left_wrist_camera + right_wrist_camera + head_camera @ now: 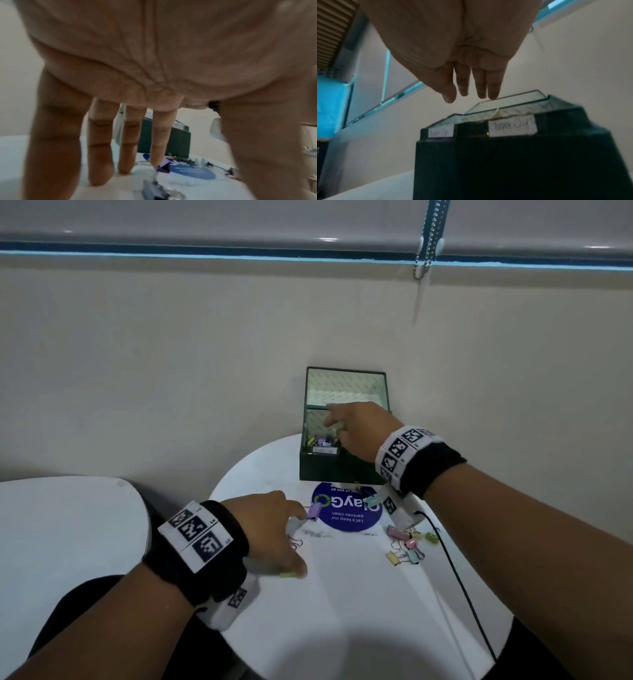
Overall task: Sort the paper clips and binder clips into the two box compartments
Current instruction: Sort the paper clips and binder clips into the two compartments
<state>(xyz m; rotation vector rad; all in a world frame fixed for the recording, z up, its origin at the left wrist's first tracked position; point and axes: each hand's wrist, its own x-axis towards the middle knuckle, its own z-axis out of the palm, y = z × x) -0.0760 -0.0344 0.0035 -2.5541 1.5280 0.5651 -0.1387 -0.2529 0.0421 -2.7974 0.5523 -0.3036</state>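
I have the right hand (356, 428), grip loose and empty, over the box (342, 470) at centre; left hand (270, 525), fingers straight, touches clips (313, 511) lower centre; next, pinch one

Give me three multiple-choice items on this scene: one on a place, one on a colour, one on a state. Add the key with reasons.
1. Where is the right hand?
A. over the box
B. flat on the table
C. on the cable

2. What colour is the binder clip at the left hand fingertips?
A. red
B. purple
C. black

3. How is the right hand?
A. a fist
B. gripping the box wall
C. fingers straight, holding nothing

Key: 1 A, the head view shows it above the compartments. 2 B, it looks lilac. 3 C, the right wrist view shows straight, bare fingers.
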